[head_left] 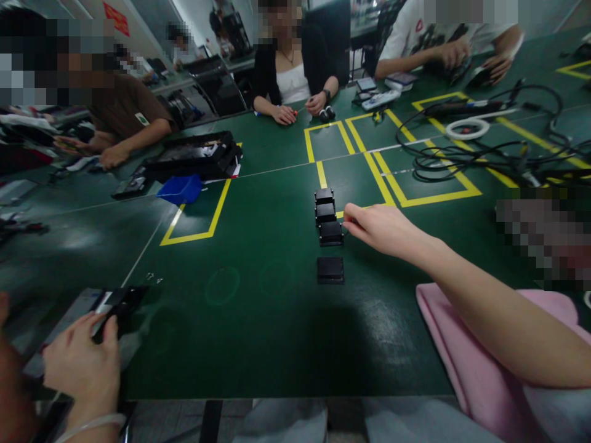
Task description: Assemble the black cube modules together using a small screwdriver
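Note:
My right hand (376, 227) reaches over the table with its fingers pinched together, close beside a column of several small black rectangular parts (331, 232). Whatever its fingertips pinch, if anything, is too small to make out. Nearer to me, a separate flat black rectangular part (330, 270) lies in line with that column. At the lower left, my left hand (85, 357), with a pale bracelet at the wrist, curls its thumb and fingers around a black part (124, 301). Grey and clear wrapping-like material lies under and beside it. Two or so tiny metal bits (154, 278) rest just beyond.
A blue bin (181, 189) and a black tray (194, 154) stand at the far left. Black cables (443, 163) and a white ring (467, 128) lie at the right. Pink cloth (443, 320) sits under my right forearm. Several people sit around the green table (258, 344).

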`<state>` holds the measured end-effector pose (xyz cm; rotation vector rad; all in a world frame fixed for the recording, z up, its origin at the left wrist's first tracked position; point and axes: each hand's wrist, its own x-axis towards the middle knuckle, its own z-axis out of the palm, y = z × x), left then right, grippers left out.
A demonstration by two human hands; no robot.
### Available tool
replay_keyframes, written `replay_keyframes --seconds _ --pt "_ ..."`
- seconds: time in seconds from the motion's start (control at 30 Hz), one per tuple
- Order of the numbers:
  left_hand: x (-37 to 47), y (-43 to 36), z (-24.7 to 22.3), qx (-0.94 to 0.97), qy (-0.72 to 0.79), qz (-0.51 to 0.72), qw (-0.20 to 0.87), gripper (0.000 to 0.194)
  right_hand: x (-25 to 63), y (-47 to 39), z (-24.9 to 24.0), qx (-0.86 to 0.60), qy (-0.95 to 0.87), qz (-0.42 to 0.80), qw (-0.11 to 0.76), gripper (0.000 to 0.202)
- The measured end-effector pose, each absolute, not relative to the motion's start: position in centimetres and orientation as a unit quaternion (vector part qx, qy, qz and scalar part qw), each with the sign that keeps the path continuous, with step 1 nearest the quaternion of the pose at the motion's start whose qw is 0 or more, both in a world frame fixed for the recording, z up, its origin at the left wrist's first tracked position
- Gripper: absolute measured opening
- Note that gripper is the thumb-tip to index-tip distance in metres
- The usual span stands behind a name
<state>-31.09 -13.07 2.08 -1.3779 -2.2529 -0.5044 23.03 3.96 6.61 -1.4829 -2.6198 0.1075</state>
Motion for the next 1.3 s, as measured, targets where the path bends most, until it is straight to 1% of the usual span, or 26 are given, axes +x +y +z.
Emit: replay_keyframes --seconds 0.03,0.1,0.13,0.2,0.3,0.4,0.47,0.57,0.67,0.77,0.87,0.97,1.0,1.07,1.1,1.17,1.3 --pt "-30.4 -12.5 2.4 -0.508 -0.798 -0.19 0.262 0.029 23.0 4.0 6.6 -0.49 -0.868 0.038 0.068 0.029" --pt "-28.3 -11.0 3.0 -0.541 -0.758 -0.205 0.303 0.031 23.0 3.9 6.7 -0.485 -0.87 0.048 0.077 0.029" --pt "-26.7 -10.0 3.3 -0.569 -0.737 -0.212 0.297 0.031 23.0 3.9 6.7 -0.48 -0.871 0.058 0.082 0.028" --pt "-22.4 -7.9 4.0 -0.647 -0.692 -0.225 0.227 0.03 23.1 3.9 6.9 -0.461 -0.877 0.091 0.102 0.027" --pt "-14.2 -5.1 4.6 -0.76 -0.606 -0.234 0.033 0.029 23.1 3.9 7.1 -0.403 -0.886 0.161 0.164 0.023" --pt "-6.5 -3.2 4.4 -0.832 -0.504 -0.188 -0.135 0.04 23.2 4.0 7.3 -0.356 -0.881 0.201 0.238 0.022" --pt "-2.9 -2.3 3.9 -0.856 -0.454 -0.166 -0.184 0.049 23.2 4.0 7.4 -0.349 -0.877 0.197 0.266 0.024" --pt "-0.1 -1.3 3.2 -0.866 -0.433 -0.152 -0.199 0.055 23.3 3.9 7.4 -0.355 -0.873 0.184 0.28 0.027" --pt "0.5 -0.7 2.8 -0.866 -0.431 -0.139 -0.211 0.045 23.2 3.8 7.5 -0.362 -0.867 0.188 0.288 0.029" --pt "0.4 -0.4 2.8 -0.861 -0.433 -0.14 -0.227 0.034 23.2 3.7 7.5 -0.386 -0.855 0.212 0.274 0.03" --pt "0.2 -0.4 2.9 -0.851 -0.444 -0.139 -0.242 0.031 23.1 3.7 7.5 -0.412 -0.845 0.232 0.248 0.031" --pt "0.0 -0.4 3.0 -0.846 -0.45 -0.138 -0.249 0.032 22.8 3.6 7.3 -0.395 -0.861 0.244 0.211 0.023" --pt "0.0 -0.4 2.9 -0.847 -0.45 -0.141 -0.245 0.032 22.7 3.5 7.1 -0.383 -0.869 0.246 0.193 0.025" --pt "-0.2 -0.4 2.8 -0.849 -0.45 -0.153 -0.231 0.034 22.3 3.2 6.7 -0.369 -0.883 0.243 0.158 0.041" --pt "-0.2 -0.4 2.8 -0.85 -0.449 -0.161 -0.225 0.034 22.1 3.1 6.5 -0.365 -0.889 0.235 0.145 0.044" --pt "-0.3 -0.5 2.8 -0.848 -0.445 -0.177 -0.224 0.032 21.6 2.8 6.2 -0.355 -0.901 0.213 0.125 0.046" --pt "-0.4 -0.6 2.8 -0.842 -0.437 -0.214 -0.232 0.031 21.1 2.4 5.8 -0.323 -0.918 0.201 0.111 0.041"
